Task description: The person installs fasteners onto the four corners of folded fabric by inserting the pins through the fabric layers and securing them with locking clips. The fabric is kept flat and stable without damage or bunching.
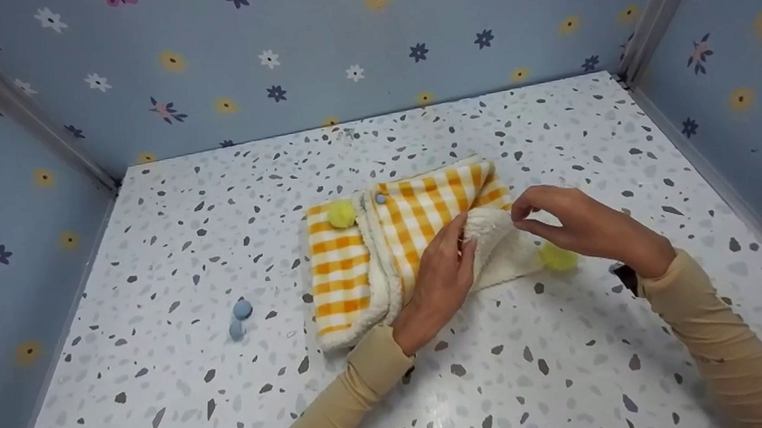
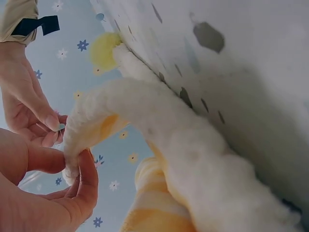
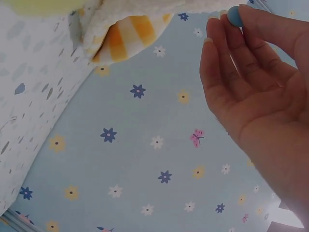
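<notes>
A folded yellow-and-white checked blanket (image 1: 425, 212) with a white fleece underside lies mid-table in the head view. Its near right corner is turned up, showing the fleece (image 2: 108, 96). My left hand (image 1: 439, 274) pinches that fleece edge between thumb and fingers. Close beside it, my right hand (image 1: 569, 223) is raised at the same corner. Between its thumb and fingertips it pinches a small blue round button-like piece (image 3: 235, 16). Another blue round piece (image 1: 380, 199) sits on the blanket near its upper fold. Yellow pompoms (image 1: 341, 214) show at the blanket's edges.
Two more blue round pieces (image 1: 242, 310) lie on the speckled table (image 1: 184, 386) to the left of the blanket. Blue flower-patterned panels (image 1: 313, 49) stand along the back and both sides.
</notes>
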The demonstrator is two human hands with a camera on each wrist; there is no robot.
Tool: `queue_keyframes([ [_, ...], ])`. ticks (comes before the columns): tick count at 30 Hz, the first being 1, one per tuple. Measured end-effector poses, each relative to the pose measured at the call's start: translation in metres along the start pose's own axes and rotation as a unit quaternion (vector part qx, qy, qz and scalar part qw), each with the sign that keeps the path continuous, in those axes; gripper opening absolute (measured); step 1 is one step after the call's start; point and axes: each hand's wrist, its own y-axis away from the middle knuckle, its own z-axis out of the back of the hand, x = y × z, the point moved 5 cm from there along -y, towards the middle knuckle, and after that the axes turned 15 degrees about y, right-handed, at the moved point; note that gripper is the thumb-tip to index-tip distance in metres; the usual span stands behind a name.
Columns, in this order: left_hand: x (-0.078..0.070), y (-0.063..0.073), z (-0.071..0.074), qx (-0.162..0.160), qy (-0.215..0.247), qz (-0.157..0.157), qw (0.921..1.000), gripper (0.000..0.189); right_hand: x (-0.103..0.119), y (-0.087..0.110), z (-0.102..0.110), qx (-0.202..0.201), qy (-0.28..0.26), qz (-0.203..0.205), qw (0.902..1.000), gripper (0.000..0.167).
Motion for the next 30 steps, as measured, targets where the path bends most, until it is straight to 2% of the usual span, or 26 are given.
queue_keyframes([
  [11,0.001,-0.004,0.004,0.008,0.037,0.040,0.9985,0.035,0.012,-0.009,-0.009,0.011,-0.032,0.036,0.9988,0.023],
  [16,0.000,-0.005,0.004,0.009,0.053,0.043,0.9976,0.034,0.015,-0.012,-0.011,0.019,-0.034,0.051,0.9979,0.022],
  [20,0.000,-0.005,0.004,0.009,0.047,0.040,0.9981,0.033,0.016,-0.014,-0.014,0.031,-0.030,0.052,0.9977,0.021],
  [26,0.000,-0.007,0.004,0.012,0.044,0.031,0.9985,0.029,0.013,-0.017,-0.020,0.040,-0.056,0.025,0.9973,0.019],
  [28,-0.001,-0.006,0.004,0.013,0.044,0.029,0.9985,0.029,0.012,-0.019,-0.022,0.041,-0.066,0.006,0.9970,0.023],
  [30,-0.002,-0.006,0.004,0.014,0.042,0.025,0.9987,0.029,0.011,-0.020,-0.023,0.039,-0.068,-0.009,0.9969,0.035],
])
